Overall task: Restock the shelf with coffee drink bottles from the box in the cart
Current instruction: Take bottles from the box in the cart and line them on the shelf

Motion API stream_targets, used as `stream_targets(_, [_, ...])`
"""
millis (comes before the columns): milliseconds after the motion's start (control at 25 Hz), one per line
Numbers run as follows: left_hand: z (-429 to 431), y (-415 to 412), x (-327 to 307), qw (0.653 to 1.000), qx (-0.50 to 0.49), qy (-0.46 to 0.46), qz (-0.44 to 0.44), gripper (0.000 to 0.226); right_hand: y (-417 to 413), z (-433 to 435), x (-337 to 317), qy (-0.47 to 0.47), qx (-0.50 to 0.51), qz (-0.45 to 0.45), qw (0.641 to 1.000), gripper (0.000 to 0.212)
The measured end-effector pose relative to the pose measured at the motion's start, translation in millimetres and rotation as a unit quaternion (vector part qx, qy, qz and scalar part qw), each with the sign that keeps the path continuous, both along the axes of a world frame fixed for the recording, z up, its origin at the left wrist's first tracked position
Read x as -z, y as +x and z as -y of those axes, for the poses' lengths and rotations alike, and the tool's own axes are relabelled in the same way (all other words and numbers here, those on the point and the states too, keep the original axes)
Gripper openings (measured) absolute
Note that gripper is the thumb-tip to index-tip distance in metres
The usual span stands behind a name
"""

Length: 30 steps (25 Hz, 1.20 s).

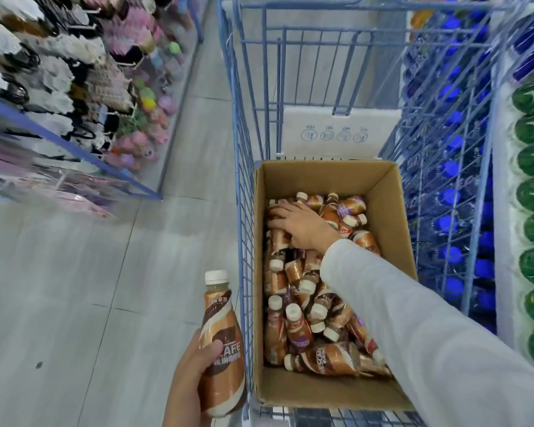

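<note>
One coffee bottle is already held upright at the bottom centre of the frame, with the left hand wrapped shut around its lower body, just outside the cart. The rest of the bottles are piled loose in the cardboard box in the lower middle, lying every which way. The right hand is laid fingers-spread on top of the pile at the far end of the box; nothing looks gripped there yet.

Handling guess: small full plastic bottles, so some heft but easily managed one-handed. The shrink-wrap labels look glossy, so probably a bit slippery. Best taken around the wide lower body, not by the narrow neck or white cap. Not fragile, though dents seem possible if squeezed. The blue-capped bottles down the right side are other stock.
</note>
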State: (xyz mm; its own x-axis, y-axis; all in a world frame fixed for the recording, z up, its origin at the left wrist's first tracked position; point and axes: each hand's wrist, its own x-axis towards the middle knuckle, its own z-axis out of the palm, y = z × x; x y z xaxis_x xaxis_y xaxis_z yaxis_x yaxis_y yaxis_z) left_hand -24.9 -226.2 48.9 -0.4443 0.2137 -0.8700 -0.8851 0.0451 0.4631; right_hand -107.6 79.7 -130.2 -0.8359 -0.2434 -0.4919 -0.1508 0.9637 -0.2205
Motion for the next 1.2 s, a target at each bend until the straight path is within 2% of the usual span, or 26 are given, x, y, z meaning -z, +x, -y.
stream_targets(40, [-5,1,-5,1.000,-0.002,0.000,-0.014,0.068,4,-2,-3,-0.002,0.001,-0.019,1.000,0.073])
stream_targets(120, [-14,1,-13,0.999,0.000,0.015,-0.040,0.069,16,-8,-17,-0.026,0.035,-0.046,0.998,0.073])
stream_targets(200, [-21,-1,-21,0.998,0.011,0.024,-0.057,0.076,37,-5,-44,-0.125,0.166,-0.051,0.977,0.075])
stream_targets(240, [-25,-2,-27,0.997,0.020,0.034,-0.062,0.079,53,1,-60,-0.191,0.262,-0.051,0.944,0.075])
stream_targets(280, [-30,-2,-36,0.996,0.031,0.046,-0.067,0.079,72,7,-83,-0.269,0.356,-0.062,0.893,0.075])
stream_targets(360, [-42,-2,-55,0.992,0.061,0.068,-0.081,0.069,110,26,-125,-0.403,0.490,-0.098,0.767,0.067])
stream_targets(440, [-56,-2,-75,0.986,0.100,0.097,-0.097,0.058,148,46,-170,-0.483,0.579,-0.135,0.642,0.049])
stream_targets(520, [-74,3,-95,0.976,0.142,0.119,-0.116,0.060,188,65,-219,-0.522,0.642,-0.162,0.538,0.039])
stream_targets(680, [-111,32,-124,0.956,0.218,0.154,-0.124,0.082,260,92,-277,-0.531,0.700,-0.246,0.410,0.062])
stream_targets(800, [-137,77,-140,0.931,0.288,0.188,-0.124,0.087,321,106,-300,-0.499,0.744,-0.309,0.320,0.058])
stream_targets(960, [-166,166,-165,0.881,0.390,0.239,-0.117,0.078,410,129,-335,-0.465,0.776,-0.377,0.199,0.077])
stream_targets(1040, [-175,217,-180,0.853,0.442,0.260,-0.102,0.071,459,141,-353,-0.449,0.768,-0.435,0.136,0.070])
stream_targets(1160, [-177,305,-205,0.801,0.516,0.292,-0.084,0.076,547,170,-389,-0.393,0.761,-0.506,0.095,0.042])
stream_targets(1200, [-176,332,-214,0.786,0.534,0.301,-0.081,0.079,575,181,-399,-0.377,0.760,-0.523,0.084,0.039])
